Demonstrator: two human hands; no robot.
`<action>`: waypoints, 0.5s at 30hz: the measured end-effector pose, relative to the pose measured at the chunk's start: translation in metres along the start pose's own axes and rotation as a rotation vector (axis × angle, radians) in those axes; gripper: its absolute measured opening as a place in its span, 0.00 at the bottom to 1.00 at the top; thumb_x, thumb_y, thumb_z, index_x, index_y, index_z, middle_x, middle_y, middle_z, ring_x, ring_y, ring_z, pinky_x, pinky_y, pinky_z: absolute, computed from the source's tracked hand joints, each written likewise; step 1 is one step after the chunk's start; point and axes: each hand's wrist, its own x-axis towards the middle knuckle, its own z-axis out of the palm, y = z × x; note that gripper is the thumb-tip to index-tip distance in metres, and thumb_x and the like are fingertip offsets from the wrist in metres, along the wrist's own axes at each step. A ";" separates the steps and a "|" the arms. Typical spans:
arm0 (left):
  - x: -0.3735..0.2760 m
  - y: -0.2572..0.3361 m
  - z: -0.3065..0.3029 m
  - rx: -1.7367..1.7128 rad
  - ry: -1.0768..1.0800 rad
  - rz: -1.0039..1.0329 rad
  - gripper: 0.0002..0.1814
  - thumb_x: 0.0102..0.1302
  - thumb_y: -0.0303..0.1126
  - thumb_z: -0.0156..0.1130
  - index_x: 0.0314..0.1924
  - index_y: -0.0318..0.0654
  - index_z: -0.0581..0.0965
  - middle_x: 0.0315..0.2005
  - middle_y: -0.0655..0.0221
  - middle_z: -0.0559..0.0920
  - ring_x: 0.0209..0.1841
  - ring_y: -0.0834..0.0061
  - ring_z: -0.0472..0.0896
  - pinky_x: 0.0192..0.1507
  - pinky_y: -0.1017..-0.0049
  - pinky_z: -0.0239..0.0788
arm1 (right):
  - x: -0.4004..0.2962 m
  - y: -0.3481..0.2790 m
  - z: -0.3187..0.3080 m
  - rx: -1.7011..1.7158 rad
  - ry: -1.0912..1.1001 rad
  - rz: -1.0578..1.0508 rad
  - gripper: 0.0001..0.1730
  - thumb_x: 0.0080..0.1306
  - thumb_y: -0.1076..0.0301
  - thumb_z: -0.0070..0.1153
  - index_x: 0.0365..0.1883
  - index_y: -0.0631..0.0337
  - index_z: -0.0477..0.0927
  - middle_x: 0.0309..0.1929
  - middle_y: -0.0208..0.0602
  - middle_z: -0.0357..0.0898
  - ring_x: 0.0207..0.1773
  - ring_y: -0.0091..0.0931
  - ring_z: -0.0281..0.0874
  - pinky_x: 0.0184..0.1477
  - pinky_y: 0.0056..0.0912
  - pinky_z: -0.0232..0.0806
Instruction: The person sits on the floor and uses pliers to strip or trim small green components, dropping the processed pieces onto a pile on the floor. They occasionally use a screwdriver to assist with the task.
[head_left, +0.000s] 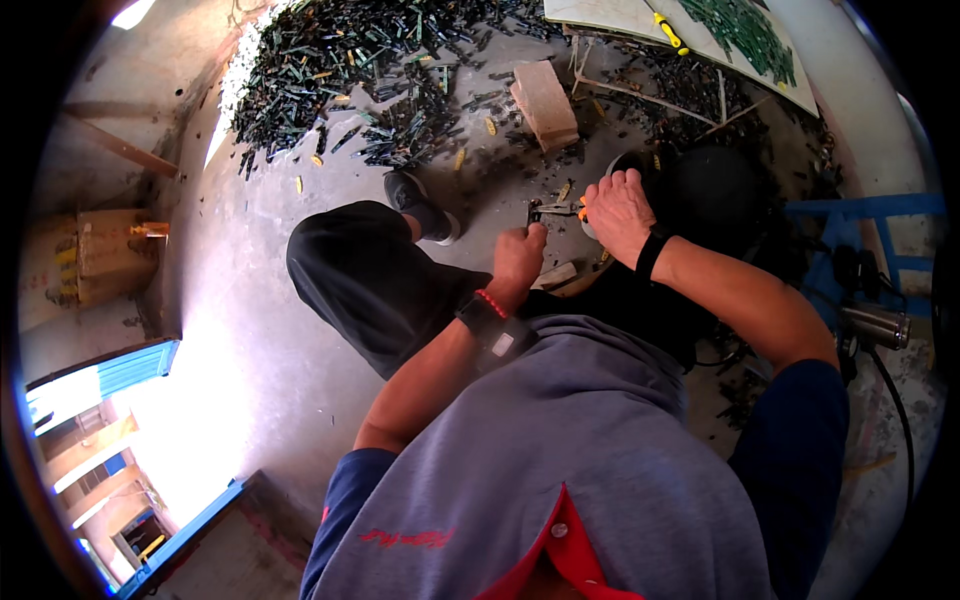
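Note:
My right hand (619, 217) is closed around orange-handled pliers (561, 209), whose metal jaws point left. At the jaw tips is a small dark piece (533, 212), and my left hand (519, 255) pinches its lower end. Whether the jaws are closed on the piece cannot be told. Below the hands lies a pale flat block (555, 275), partly hidden by my left hand. Small yellow pieces (564, 192) are scattered on the floor near the pliers.
A large heap of dark strips (337, 67) covers the floor ahead. Stacked reddish bricks (546, 105) stand before me. A white board (795, 86) holds green strips (739, 37) and a yellow-handled screwdriver (670, 33). A blue metal frame (862, 206) stands at right, a cardboard box (116, 255) at left.

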 end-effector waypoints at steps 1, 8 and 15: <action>-0.001 0.002 -0.001 0.030 0.009 0.028 0.19 0.60 0.40 0.50 0.21 0.31 0.72 0.12 0.70 0.69 0.13 0.78 0.64 0.16 0.72 0.53 | 0.001 0.002 -0.002 0.026 -0.001 0.001 0.05 0.56 0.69 0.49 0.30 0.59 0.73 0.31 0.37 0.73 0.39 0.31 0.70 0.46 0.39 0.58; -0.001 0.010 -0.002 0.028 0.034 -0.026 0.25 0.61 0.43 0.49 0.25 0.21 0.75 0.18 0.43 0.75 0.25 0.49 0.76 0.32 0.58 0.65 | 0.000 0.013 0.009 0.251 0.032 -0.022 0.08 0.57 0.70 0.48 0.33 0.64 0.75 0.31 0.44 0.77 0.37 0.36 0.76 0.35 0.38 0.68; -0.006 0.021 -0.006 -0.110 0.027 -0.099 0.23 0.62 0.42 0.51 0.24 0.22 0.74 0.14 0.54 0.74 0.19 0.64 0.74 0.27 0.64 0.64 | 0.003 0.020 -0.002 0.566 -0.101 -0.024 0.09 0.56 0.70 0.48 0.29 0.68 0.75 0.30 0.55 0.78 0.36 0.42 0.79 0.36 0.42 0.71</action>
